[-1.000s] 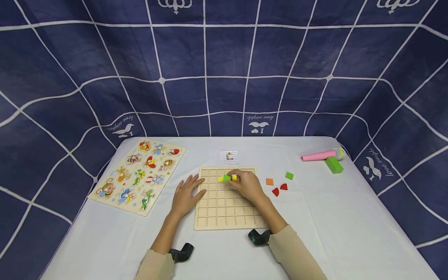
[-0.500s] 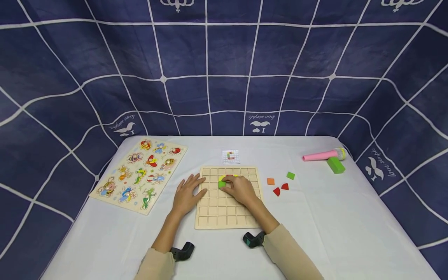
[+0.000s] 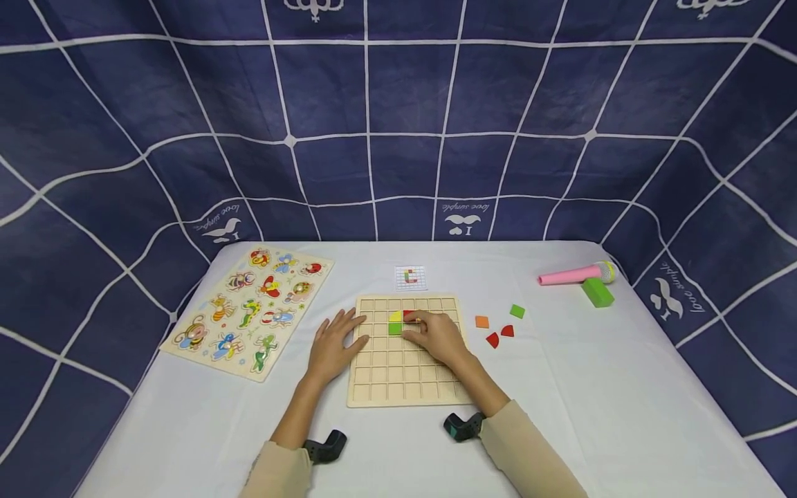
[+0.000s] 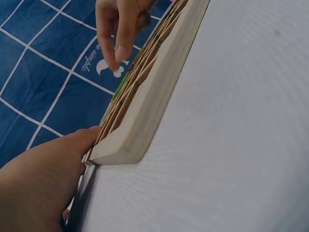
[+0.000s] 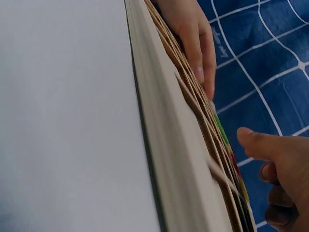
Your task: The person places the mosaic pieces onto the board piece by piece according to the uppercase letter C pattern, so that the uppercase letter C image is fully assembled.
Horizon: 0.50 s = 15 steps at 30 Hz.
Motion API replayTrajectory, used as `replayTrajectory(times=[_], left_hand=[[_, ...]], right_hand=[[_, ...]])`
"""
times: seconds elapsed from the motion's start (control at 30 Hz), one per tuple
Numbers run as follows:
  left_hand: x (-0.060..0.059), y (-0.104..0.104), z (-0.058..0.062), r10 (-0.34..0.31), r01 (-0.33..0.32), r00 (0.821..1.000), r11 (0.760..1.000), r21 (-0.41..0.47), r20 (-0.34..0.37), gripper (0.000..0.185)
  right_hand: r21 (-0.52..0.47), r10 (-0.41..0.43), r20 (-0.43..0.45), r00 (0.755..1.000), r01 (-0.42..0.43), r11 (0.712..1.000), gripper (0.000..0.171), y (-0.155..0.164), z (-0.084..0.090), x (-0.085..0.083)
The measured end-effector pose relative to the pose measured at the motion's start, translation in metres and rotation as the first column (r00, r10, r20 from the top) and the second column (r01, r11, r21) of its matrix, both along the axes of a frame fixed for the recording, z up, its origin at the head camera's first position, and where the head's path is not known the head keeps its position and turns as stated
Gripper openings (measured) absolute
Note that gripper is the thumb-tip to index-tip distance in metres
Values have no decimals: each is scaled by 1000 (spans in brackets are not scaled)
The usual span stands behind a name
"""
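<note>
— Where the grid board (image 3: 405, 353) lies at the middle of the frame, what are the hands doing?

— Left hand (image 3: 331, 348) rests flat with straight fingers on the board's left edge; in the left wrist view its fingertips touch the board's corner (image 4: 126, 145). It holds nothing.

— And the right?

— Right hand (image 3: 438, 336) sits on the upper middle of the board, fingers bent down onto a red tile (image 3: 409, 316). Whether it pinches the tile or only presses it, I cannot tell.

— What else is in the grid?

— Just left of the red one, a yellow tile (image 3: 395, 317) with a green tile (image 3: 394, 328) right below it, touching.

— Anything beside the board?

— To its right, loose pieces (image 3: 496, 328): orange, green and two red. Above the board lies a small pattern card (image 3: 410, 278). At the left, an animal puzzle (image 3: 247, 310); at the upper right, a pink microphone (image 3: 574, 276) touching a green block (image 3: 598, 293). All on a white table (image 3: 623, 401).
</note>
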<state>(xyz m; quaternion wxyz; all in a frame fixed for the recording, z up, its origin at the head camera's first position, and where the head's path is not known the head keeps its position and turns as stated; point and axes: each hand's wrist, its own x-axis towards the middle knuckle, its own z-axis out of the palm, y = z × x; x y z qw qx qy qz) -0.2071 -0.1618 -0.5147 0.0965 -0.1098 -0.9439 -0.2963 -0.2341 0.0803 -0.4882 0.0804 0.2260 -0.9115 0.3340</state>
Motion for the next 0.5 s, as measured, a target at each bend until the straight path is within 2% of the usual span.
replayTrajectory(times=[0.27,0.4,0.5], left_hand=[[4,3,-1,3,-3,1000,1000,2,-6,47],[3,3,0,2,-2,1000,1000,6,-14,47],[3,3,1,7,-7,1000,1000,1,-14,47]], right_hand=[[-140,-47,58,997,55,989,25,54,9,8],[-149,-115,-5,993,113,982,25,87,12,4],[-142,-228,-51,972,219,965,28,115,12,-2]])
